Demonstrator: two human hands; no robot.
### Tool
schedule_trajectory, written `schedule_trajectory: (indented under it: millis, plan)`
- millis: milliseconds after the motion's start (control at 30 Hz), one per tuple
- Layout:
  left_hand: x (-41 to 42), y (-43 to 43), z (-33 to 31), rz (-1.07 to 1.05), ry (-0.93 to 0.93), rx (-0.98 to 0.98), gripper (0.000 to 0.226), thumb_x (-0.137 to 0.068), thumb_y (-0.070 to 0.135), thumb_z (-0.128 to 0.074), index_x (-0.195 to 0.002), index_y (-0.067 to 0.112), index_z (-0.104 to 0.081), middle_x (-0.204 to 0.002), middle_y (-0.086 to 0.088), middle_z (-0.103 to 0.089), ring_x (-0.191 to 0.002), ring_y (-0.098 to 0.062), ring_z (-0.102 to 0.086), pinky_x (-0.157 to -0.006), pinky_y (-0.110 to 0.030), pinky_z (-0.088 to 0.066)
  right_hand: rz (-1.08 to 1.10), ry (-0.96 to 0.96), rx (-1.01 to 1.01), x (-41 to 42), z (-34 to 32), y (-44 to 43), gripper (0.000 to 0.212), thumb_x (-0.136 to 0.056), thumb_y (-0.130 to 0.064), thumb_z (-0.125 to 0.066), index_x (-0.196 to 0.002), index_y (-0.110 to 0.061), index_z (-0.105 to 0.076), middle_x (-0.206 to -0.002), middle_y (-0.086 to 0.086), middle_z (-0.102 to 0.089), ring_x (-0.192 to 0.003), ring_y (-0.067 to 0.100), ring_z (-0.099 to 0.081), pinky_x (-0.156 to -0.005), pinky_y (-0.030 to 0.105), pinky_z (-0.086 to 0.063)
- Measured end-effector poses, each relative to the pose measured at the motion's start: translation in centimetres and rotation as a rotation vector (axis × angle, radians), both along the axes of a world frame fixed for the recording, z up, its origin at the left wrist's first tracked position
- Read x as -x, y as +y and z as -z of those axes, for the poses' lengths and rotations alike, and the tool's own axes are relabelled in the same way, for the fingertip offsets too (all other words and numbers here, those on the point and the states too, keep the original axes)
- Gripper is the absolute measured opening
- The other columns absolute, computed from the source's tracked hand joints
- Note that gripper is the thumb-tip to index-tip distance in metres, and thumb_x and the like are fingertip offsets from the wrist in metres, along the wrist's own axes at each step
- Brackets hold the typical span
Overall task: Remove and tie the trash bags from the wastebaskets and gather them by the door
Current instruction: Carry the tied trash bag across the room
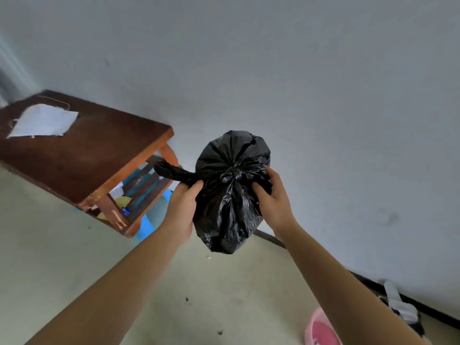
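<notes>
Gripping trash bag: left hand, right hand

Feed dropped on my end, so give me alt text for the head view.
Both hands hold a filled black trash bag up before a pale wall: the left hand grips a twisted tail of plastic, the right hand grips beside the knot. A brown wooden table stands at left; a pink container sits lower right.
</notes>
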State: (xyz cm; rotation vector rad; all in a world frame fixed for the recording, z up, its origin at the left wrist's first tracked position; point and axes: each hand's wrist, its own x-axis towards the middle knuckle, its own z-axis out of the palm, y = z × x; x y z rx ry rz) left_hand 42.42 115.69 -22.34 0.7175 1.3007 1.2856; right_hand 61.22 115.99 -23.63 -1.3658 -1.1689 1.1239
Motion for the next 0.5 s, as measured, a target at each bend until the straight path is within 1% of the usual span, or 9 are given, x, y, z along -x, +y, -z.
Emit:
schedule_trajectory:
  millis: [33, 67, 133, 200, 267, 333, 367, 433, 500]
  plan:
    - [1.6, -0.6, -1.3, -0.042, 0.003, -0.028, 0.017, -0.097, 0.016, -0.058, -0.11, 0.018, -0.069, -0.11, -0.001, -0.075, -0.104, -0.017, -0.07, -0.09, -0.032, -0.053, -0.033, 0.002, -0.014, 1.7, -1.4, 0.4, 0.048, -0.098, -0.022, -0.056, -0.143, -0.033, -0.043, -0.134, -0.007, -0.058, -0.121, 0.01, -0.057, -0.107, 0.034, -0.046]
    - [3.7, -1.2, -2.4, -0.087, -0.004, -0.052, 0.016, -0.097, 0.016, -0.058, -0.109, 0.016, -0.069, -0.108, -0.003, -0.075, -0.103, -0.019, -0.07, -0.088, -0.032, -0.054, -0.072, 0.004, -0.034, 3.8, -2.7, 0.6, 0.048, -0.098, -0.021, -0.056, -0.143, -0.032, -0.043, -0.133, -0.007, -0.059, -0.12, 0.009, -0.058, -0.107, 0.036, -0.046]
    - [8.4, -2.8, -4.2, -0.168, -0.034, -0.087, 0.012, -0.096, 0.019, -0.06, -0.103, 0.017, -0.07, -0.104, -0.003, -0.076, -0.1, -0.02, -0.071, -0.085, -0.033, -0.055, -0.154, 0.017, -0.08, 8.7, -4.9, 0.8, 0.048, -0.098, -0.019, -0.056, -0.143, -0.029, -0.044, -0.131, -0.006, -0.06, -0.118, 0.008, -0.059, -0.107, 0.035, -0.046]
    - [14.2, -4.6, -5.9, -0.264, -0.019, -0.11, 0.015, -0.093, 0.025, -0.064, -0.105, 0.017, -0.068, -0.105, -0.004, -0.076, -0.099, -0.022, -0.072, -0.086, -0.038, -0.057, -0.249, 0.013, -0.118, 14.9, -6.7, 0.7, 0.047, -0.098, -0.019, -0.057, -0.142, -0.029, -0.044, -0.13, -0.005, -0.061, -0.117, 0.008, -0.059, -0.106, 0.034, -0.046]
    - [20.8, -7.0, -7.1, -0.365, -0.042, -0.151, 0.014, -0.096, 0.019, -0.061, -0.107, 0.014, -0.066, -0.104, -0.002, -0.076, -0.096, -0.019, -0.073, -0.076, -0.03, -0.058, -0.357, 0.005, -0.151, 22.0, -8.0, 0.1, 0.046, -0.096, -0.022, -0.059, -0.139, -0.033, -0.046, -0.131, -0.004, -0.061, -0.118, 0.009, -0.059, -0.107, 0.036, -0.046]
    - [27.9, -10.0, -8.2, -0.453, -0.028, -0.181, 0.015, -0.098, 0.016, -0.058, -0.109, 0.018, -0.067, -0.107, 0.0, -0.075, -0.099, -0.017, -0.072, -0.08, -0.03, -0.055, -0.438, -0.021, -0.197, 30.0, -8.7, -0.9, 0.047, -0.093, -0.028, -0.062, -0.136, -0.038, -0.048, -0.131, -0.004, -0.061, -0.121, 0.011, -0.058, -0.109, 0.039, -0.044]
    - [31.4, -11.8, -8.7, -0.492, -0.034, -0.191, 0.016, -0.098, 0.015, -0.057, -0.11, 0.019, -0.067, -0.108, 0.0, -0.075, -0.099, -0.017, -0.072, -0.082, -0.031, -0.055, -0.48, -0.027, -0.216, 34.3, -9.1, -1.8, 0.047, -0.093, -0.026, -0.063, -0.137, -0.035, -0.048, -0.131, -0.004, -0.061, -0.122, 0.011, -0.057, -0.11, 0.039, -0.043]
    - [38.9, -16.0, -9.5, -0.586, -0.047, -0.209, 0.017, -0.099, 0.014, -0.055, -0.111, 0.017, -0.066, -0.105, 0.0, -0.076, -0.096, -0.016, -0.073, -0.081, -0.031, -0.055, -0.586, -0.007, -0.252, 43.1, -9.7, -3.8, 0.047, -0.094, -0.02, -0.064, -0.138, -0.028, -0.048, -0.131, -0.004, -0.061, -0.122, 0.011, -0.057, -0.108, 0.035, -0.044]
    - [45.7, -20.8, -10.0, -0.7, -0.041, -0.207, 0.017, -0.099, 0.015, -0.056, -0.114, 0.015, -0.065, -0.107, -0.002, -0.076, -0.096, -0.017, -0.073, -0.081, -0.032, -0.055, -0.703, 0.008, -0.253, 51.5, -10.5, -6.7, 0.048, -0.094, -0.018, -0.065, -0.139, -0.025, -0.047, -0.13, -0.004, -0.061, -0.121, 0.011, -0.058, -0.102, 0.027, -0.045]
